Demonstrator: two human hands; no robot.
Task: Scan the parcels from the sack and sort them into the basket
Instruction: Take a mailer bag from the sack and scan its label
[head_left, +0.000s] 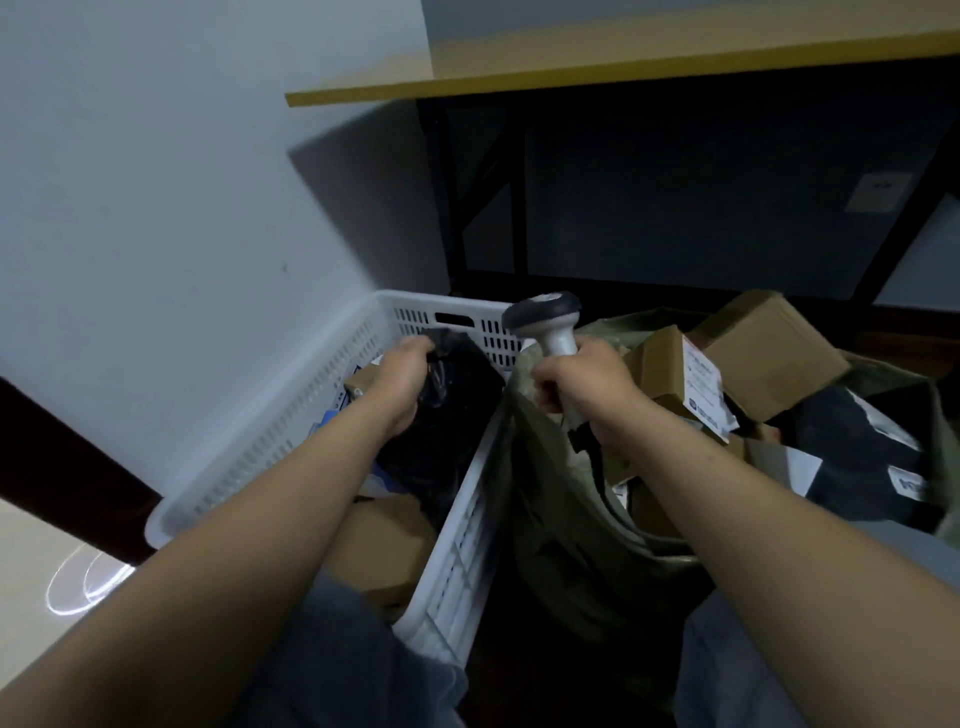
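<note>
- Head view: the left hand (402, 387) is out over the white basket (275, 436), fingers curled tight round the top of a black bag parcel (457, 415).
- That black bag parcel hangs inside the basket, close to its right-hand wall, its lower end down among the things already in there.
- Lower in the basket lies a brown box (382, 543). A bit of blue shows near the left wall, too hidden to name.
- The right hand (589, 397) is clenched round the handle of the scanner (548, 319). The scanner stands upright, dark-rimmed head on top, above the line where basket and sack meet.
- The green sack (561, 530) sits just beside the basket, pressed against its right wall, mouth open.
- In the sack, a labelled box (662, 366) lies right beside the right hand. A larger plain box (769, 348) lies tilted behind it, and a dark mailer (852, 441) with a white label is off to the right.
- Beyond it all, a table (597, 73) with a yellow edge stands by the pale wall (156, 182).
</note>
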